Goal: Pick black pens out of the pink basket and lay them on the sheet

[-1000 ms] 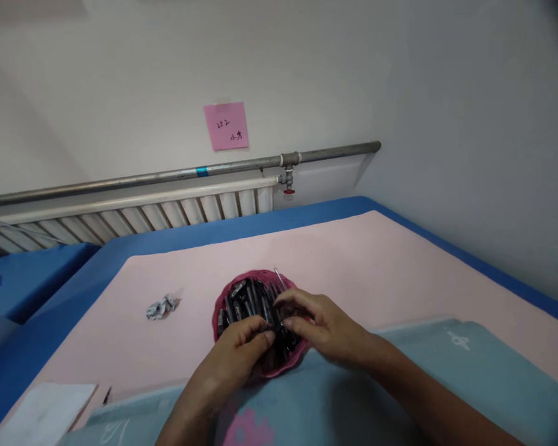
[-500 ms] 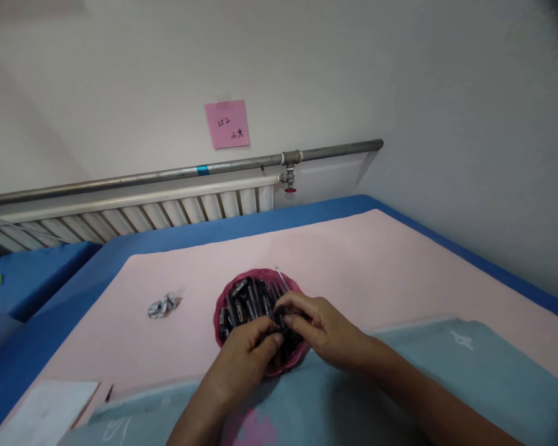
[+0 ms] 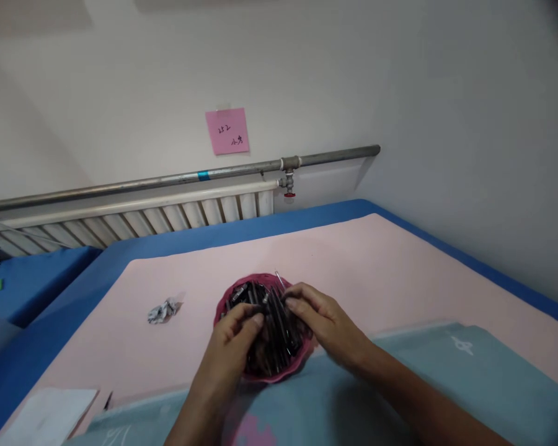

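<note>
A round pink basket (image 3: 279,376) sits in front of me, filled with slim black pens (image 3: 279,328). Over its left side, my left hand (image 3: 232,337) has thumb and index finger closed on the end of a black pen, mostly covered by the fingers. My right hand (image 3: 323,319) is at the basket's right side, its fingertips pinched on another dark pen among the pile. One clear thin stick (image 3: 279,280) pokes up past the far rim. The two hands are apart, with loose pens lying between them.
The basket stands on a pink mat (image 3: 344,266) over a blue table, with a teal cloth (image 3: 423,365) along the near side. Crumpled paper (image 3: 164,311) lies left; white sheets (image 3: 51,415) and a small black item (image 3: 108,401) lie lower left. A radiator (image 3: 204,210) lines the wall.
My hands have moved apart: the left has shifted left and slightly up, the right a little right. More pens show between them, and the pile has been stirred.
</note>
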`<state>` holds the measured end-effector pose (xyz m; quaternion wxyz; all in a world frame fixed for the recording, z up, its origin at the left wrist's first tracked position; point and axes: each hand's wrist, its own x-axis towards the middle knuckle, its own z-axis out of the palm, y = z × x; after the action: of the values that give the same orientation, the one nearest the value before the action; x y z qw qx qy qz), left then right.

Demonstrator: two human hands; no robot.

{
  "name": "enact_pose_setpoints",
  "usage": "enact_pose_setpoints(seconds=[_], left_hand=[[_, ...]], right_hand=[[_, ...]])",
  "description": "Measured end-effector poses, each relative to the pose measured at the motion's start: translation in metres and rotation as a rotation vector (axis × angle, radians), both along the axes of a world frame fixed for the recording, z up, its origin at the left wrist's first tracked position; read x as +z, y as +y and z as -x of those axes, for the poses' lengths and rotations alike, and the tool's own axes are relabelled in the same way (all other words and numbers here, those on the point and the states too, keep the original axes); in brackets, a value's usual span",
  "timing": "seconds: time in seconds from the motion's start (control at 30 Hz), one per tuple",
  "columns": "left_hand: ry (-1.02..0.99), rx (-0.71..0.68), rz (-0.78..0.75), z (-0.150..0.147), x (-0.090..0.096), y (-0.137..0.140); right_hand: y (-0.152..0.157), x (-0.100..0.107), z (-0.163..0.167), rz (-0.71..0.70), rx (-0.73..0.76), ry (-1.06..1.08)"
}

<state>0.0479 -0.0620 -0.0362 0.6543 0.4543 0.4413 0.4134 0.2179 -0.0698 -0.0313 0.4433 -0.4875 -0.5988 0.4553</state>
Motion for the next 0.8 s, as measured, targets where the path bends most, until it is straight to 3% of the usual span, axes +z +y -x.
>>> enact_pose_setpoints(seconds=[0.17, 0.33, 0.4, 0.6, 0.7, 0.8], left_hand=[[-0.326, 0.284, 0.129, 0.000, 0.006, 0.006], [-0.409, 0.389, 0.176, -0.001, 0.008, 0.006], [-0.411, 0.400, 0.171, 0.001, 0.009, 0.009], [-0.393, 0.493, 0.125, 0.019, 0.015, 0.020], [-0.374, 0.536, 0.126, 0.021, 0.016, 0.021], [-0.388, 0.514, 0.119, 0.014, 0.013, 0.017]], right_hand=[[-0.008, -0.012, 0.011, 0.002, 0.158, -0.172], [-0.016, -0.017, 0.020, -0.005, 0.280, -0.203], [-0.014, -0.013, 0.018, -0.016, 0.228, -0.207], [0.004, -0.004, -0.002, -0.085, -0.111, -0.220], [0.007, -0.006, -0.006, -0.120, -0.138, -0.279], [0.001, -0.007, 0.001, -0.122, -0.060, -0.297]])
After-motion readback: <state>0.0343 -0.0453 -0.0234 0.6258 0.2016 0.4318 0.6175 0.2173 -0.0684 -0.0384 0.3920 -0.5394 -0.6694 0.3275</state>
